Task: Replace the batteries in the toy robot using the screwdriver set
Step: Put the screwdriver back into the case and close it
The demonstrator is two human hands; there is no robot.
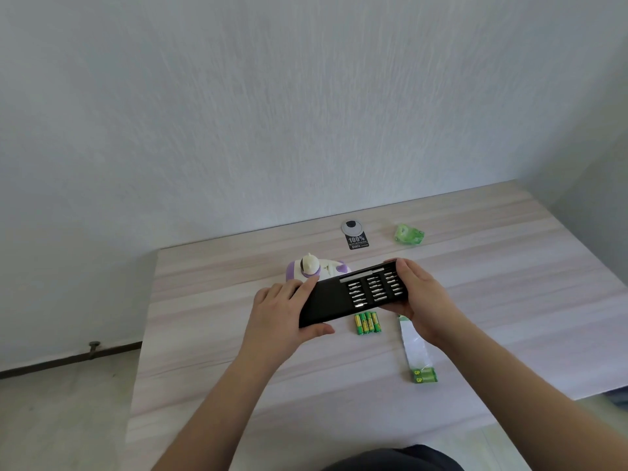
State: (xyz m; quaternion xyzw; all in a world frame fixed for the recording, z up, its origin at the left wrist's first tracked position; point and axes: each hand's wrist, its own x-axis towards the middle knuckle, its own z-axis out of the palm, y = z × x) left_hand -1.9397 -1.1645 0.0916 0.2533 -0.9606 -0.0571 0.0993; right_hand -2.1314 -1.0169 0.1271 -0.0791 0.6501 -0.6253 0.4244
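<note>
Hands, left hand (283, 309) and right hand (419, 294), both clamped around flat black rectangular screwdriver set (339, 299).

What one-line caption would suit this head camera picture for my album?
Both hands, left hand and right hand, hold the screwdriver set open above four loose batteries, toy robot behind.

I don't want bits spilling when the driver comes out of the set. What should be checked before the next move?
1. Screwdriver set gripped at both ends, left hand, right hand: ok.
2. Tray slid out, bits showing: ok.
3. Driver handle in its top slot: cannot tell.
4. Set held level: not ok, tilted.
5. Four loose batteries on the table: ok.
6. Toy robot within reach behind the set: ok.
</note>
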